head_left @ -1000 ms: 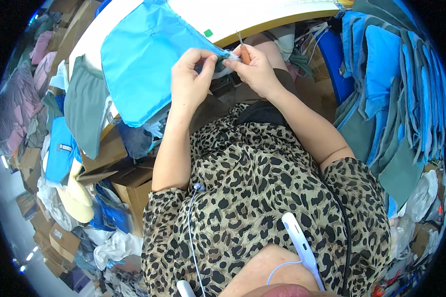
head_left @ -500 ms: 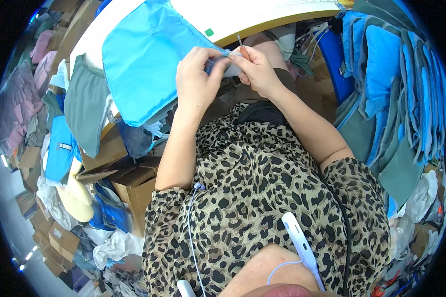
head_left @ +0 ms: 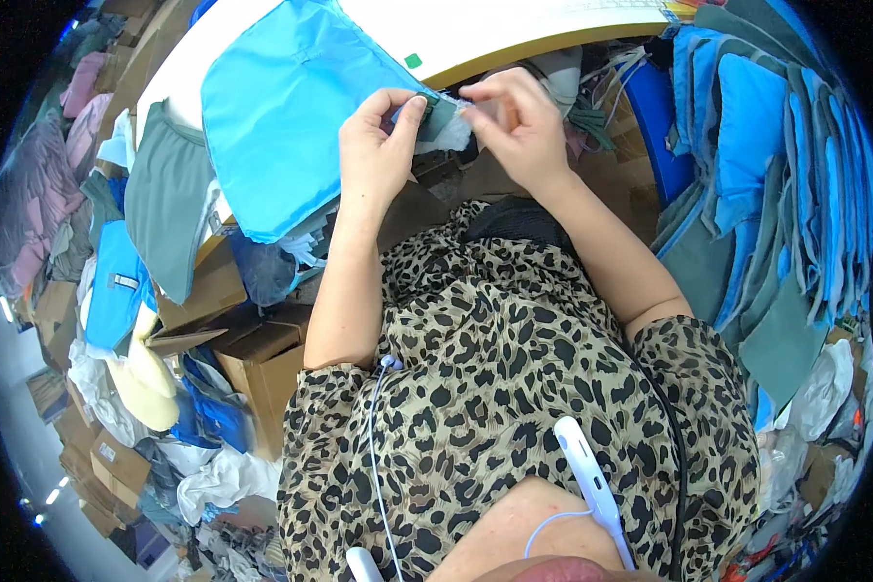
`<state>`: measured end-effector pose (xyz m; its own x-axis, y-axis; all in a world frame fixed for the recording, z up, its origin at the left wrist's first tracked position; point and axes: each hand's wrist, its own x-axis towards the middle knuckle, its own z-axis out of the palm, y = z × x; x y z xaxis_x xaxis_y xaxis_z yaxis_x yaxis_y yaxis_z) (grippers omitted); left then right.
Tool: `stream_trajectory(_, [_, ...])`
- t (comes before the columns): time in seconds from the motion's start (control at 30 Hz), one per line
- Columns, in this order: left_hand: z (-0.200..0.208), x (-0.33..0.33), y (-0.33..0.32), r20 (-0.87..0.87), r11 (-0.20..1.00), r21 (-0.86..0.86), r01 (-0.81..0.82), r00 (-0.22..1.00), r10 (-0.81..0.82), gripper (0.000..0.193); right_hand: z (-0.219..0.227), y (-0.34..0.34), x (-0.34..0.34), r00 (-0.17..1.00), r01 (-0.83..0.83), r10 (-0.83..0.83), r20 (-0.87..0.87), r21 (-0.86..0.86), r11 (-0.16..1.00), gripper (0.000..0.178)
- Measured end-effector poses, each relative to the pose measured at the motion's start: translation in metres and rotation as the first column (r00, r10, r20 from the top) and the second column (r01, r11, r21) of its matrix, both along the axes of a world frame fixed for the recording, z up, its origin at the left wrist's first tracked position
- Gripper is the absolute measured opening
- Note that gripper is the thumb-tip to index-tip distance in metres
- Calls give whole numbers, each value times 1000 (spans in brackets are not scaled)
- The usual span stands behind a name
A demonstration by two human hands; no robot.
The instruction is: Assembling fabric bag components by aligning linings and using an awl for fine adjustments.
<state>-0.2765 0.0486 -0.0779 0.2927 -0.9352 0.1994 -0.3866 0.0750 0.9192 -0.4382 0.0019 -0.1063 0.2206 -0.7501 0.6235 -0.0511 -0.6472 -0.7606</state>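
A bright blue fabric panel (head_left: 281,126) lies over the white table, its corner lifted toward me. My left hand (head_left: 378,141) is closed in a pinch on that corner, where a dark green-grey layer with a frayed whitish edge (head_left: 449,134) shows. Close to the frayed edge is my right hand (head_left: 524,131), fingers curled and smeared by motion. An orange-brown blur between them matches the handle of the small metal-tipped seam ripper seen earlier; its tip cannot be made out now.
Grey-green fabric (head_left: 170,194) hangs off the left side of the table (head_left: 543,39). Stacked blue and grey pieces (head_left: 747,145) hang at the right. Cardboard boxes (head_left: 262,373), plastic bags and loose cloth crowd the floor at the left.
My right hand has moved slightly up and right, away from my left hand. The green-grey layer and frayed edge between them now show. The metal tip has gone out of sight.
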Motion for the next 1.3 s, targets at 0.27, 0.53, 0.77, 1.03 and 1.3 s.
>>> stream_trajectory(0.27, [2, -1, 2, 3, 1000, 3, 3, 1000, -3, 13, -6, -5, 3, 982, 0, 44, -185, 228, 974, 13])
stream_trajectory(0.53, [4, -3, 11, 129, 999, -17, -44, 991, 46, 11, 26, 19, -33, 914, -106, 228, -337, 345, 933, 23])
stream_trajectory(0.77, [4, -7, 14, 117, 997, -57, -56, 991, 62, 10, 37, 24, -30, 900, -116, 310, -306, 519, 847, 17])
stream_trajectory(1.03, [-3, -9, 14, 81, 995, -83, -47, 995, 54, 11, 29, 22, -25, 939, -166, 292, -181, 504, 848, 16])
stream_trajectory(1.3, [-5, -12, 12, 462, 942, -326, 77, 883, 88, 11, 33, 20, -26, 903, -63, 218, -371, 386, 920, 16])
